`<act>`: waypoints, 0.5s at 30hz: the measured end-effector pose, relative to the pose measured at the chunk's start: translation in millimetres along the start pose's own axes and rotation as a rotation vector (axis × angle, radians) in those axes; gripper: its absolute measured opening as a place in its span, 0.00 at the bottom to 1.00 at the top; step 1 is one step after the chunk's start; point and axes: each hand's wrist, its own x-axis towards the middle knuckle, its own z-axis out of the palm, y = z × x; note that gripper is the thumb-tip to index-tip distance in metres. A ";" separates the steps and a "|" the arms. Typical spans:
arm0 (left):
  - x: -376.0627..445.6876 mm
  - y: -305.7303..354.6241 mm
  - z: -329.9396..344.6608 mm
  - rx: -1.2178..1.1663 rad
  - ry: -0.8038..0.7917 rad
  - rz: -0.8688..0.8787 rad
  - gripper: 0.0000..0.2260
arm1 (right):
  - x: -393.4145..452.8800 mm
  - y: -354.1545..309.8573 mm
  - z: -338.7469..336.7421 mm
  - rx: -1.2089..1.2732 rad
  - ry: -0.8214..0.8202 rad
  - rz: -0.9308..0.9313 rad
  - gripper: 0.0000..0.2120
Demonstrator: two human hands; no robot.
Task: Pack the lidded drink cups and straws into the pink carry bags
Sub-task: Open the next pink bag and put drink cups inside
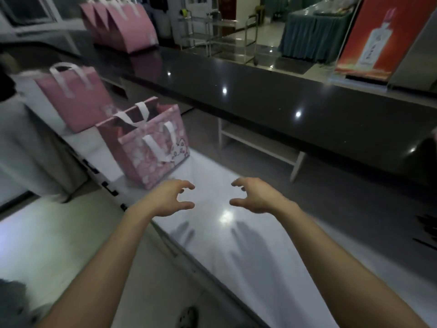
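Head view: both forearms reach forward over the white counter point(248, 245). The left hand point(169, 197) and right hand point(256, 196) hover side by side, palms facing, fingers loosely curled and spread, holding nothing. A patterned pink bag point(151, 147) stands open at 11 o'clock, just beyond the left hand.

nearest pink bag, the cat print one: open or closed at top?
Open. The cat-print bag stands upright, its mouth gaping dark between the white handles; contents cannot be told.
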 end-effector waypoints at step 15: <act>32.0 -163.2 -142.9 -0.086 0.509 -0.086 0.24 | 220.0 -215.3 -23.5 0.115 0.489 -0.004 0.12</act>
